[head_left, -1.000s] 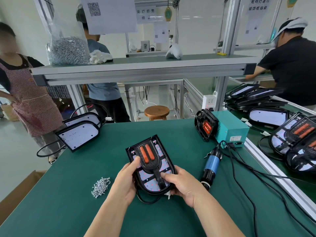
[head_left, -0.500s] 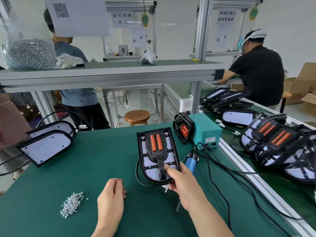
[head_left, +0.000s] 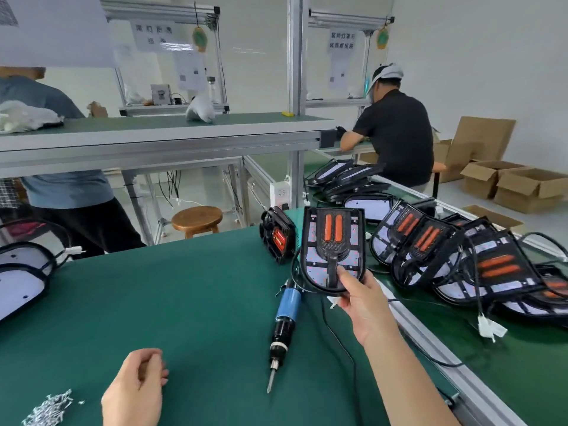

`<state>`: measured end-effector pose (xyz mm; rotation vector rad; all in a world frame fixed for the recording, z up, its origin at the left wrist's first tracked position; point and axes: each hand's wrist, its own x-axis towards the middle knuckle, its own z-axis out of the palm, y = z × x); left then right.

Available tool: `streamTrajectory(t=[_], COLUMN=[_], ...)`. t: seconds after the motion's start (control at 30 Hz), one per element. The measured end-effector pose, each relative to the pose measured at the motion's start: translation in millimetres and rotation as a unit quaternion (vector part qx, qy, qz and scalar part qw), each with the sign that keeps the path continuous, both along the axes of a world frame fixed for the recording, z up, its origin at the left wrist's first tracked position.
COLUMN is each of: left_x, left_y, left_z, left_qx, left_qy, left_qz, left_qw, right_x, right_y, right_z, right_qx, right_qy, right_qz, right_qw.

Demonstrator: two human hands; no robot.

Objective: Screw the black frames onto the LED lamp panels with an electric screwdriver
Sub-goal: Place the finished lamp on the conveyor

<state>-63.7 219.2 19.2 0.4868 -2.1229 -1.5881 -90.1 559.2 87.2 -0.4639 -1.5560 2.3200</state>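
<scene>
Right hand (head_left: 365, 305): you pinch the LED lamp panel (head_left: 353, 261) at its rounded near end, thumb (head_left: 345, 274) pressed beside the stem of the black frame (head_left: 333, 250), the other fingers hidden behind. The panel is clear of the desk (head_left: 184, 296), frame side facing you. Judgement: gripping the near edge leaves the frame's face unobstructed for a look at the screw points, and keeps the trailing cable below your fingers.

Left hand (head_left: 135, 392): fingers loosely curled just above the desk, nothing visibly in them. It hovers just beside the screws (head_left: 49, 408), so probably placed to pick one; a screw tucked in the palm can't be ruled out.

Electric screwdriver (head_left: 284, 318): flat on the desk between your two hands, bit toward you, within reach of either.

Beyond your right fingers: framed panels (head_left: 461, 256) overlapping in a row. Likely the out-pile, which would explain the panel being carried on that side
</scene>
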Motion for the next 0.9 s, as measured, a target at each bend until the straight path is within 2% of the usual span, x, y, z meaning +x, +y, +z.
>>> streamTrajectory(t=[0.37,0.57,0.77,0.9], left_x=[-3.8,-6.9,-4.6,-3.5], left_y=[3.8,2.8,3.4,1.9], left_z=[-2.7,-4.4,-3.8,-3.5], left_qx=[0.004,0.004,-0.014,-0.012], left_qy=[0.022,0.017,0.017,0.016], left_qz=[0.002,0.002,0.007,0.006], left_qw=[1.0,1.0,1.0,1.0], right_x=[-22.0,-34.6,-46.9,-56.3], right_y=[75.4,89.7,95.3,96.0], right_z=[-15.6,-21.7,-33.7,-33.8], right_qx=[0.001,0.042,0.069,0.075], right_qy=[-0.01,-0.033,-0.1,-0.106], right_qz=[-0.221,-0.24,-0.261,-0.285], right_qw=[0.975,0.969,0.958,0.95])
